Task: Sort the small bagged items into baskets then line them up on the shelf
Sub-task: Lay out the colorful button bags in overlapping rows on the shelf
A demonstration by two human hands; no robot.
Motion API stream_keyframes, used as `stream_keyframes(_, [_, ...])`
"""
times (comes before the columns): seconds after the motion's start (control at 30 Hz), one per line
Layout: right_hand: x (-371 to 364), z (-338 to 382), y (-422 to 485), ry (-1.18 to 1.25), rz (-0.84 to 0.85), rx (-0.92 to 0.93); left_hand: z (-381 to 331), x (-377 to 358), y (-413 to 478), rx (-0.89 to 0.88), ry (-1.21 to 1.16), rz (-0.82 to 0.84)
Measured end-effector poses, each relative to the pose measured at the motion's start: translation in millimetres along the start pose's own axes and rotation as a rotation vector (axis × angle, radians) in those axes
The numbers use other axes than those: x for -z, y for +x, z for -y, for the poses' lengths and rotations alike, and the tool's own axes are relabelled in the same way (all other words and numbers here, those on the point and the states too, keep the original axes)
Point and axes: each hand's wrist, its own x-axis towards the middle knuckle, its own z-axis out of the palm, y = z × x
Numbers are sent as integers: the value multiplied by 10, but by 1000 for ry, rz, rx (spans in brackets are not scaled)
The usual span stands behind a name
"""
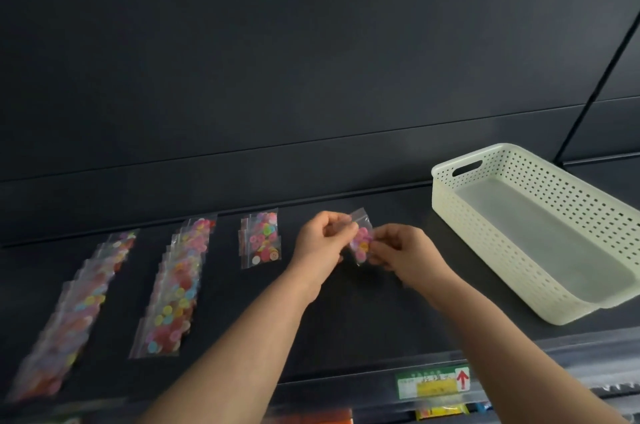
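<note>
A small clear bag of coloured buttons (361, 239) hangs just above the dark shelf (363, 312), near its middle. My left hand (323, 243) pinches the bag's upper left edge, and my right hand (403, 252) pinches its lower right side. To the left lie overlapping rows of similar bags: a long row (74, 312) at the far left, a second long row (176, 288), and a short stack (260, 238) nearest my hands. A cream perforated basket (588, 215) stands at the right of the shelf with nothing in it.
The shelf's dark back panel (277, 77) rises behind everything. A price label with a red arrow (433, 382) sits on the shelf's front edge, and coloured packets (440, 413) show on the level below.
</note>
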Motion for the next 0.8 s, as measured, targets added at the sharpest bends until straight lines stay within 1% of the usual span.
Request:
stream_keyframes(0.07, [3,-12,36,18,8,-12,-3,60,2,-12,41,-23])
stream_keyframes(0.17, [-23,10,44,226,-56,-68,23,110,16,34,46,-80])
stream_keyframes(0.27, [-117,35,15,274,15,-71,63,163,23,69,4,-111])
stream_keyframes(0.33, [-197,36,18,244,-1,-66,95,220,10,78,30,-122])
stream_keyframes(0.43, [-337,24,77,180,-100,-60,170,354,-31,71,162,-130])
stream_keyframes(0.53, [-563,61,112,96,-65,-34,288,568,-58,90,249,-151])
stream_keyframes(0.6, [-739,77,132,25,-71,-18,364,724,-82,81,310,-220])
stream_keyframes(0.67, [-938,110,138,-3,-75,-20,442,889,-118,41,422,-291])
stream_keyframes(0.73, [-1135,137,137,39,-28,-55,514,1044,-144,16,542,-317])
stream_keyframes(0.8, [-1276,170,142,-16,31,-45,557,1178,-139,-1,606,-306])
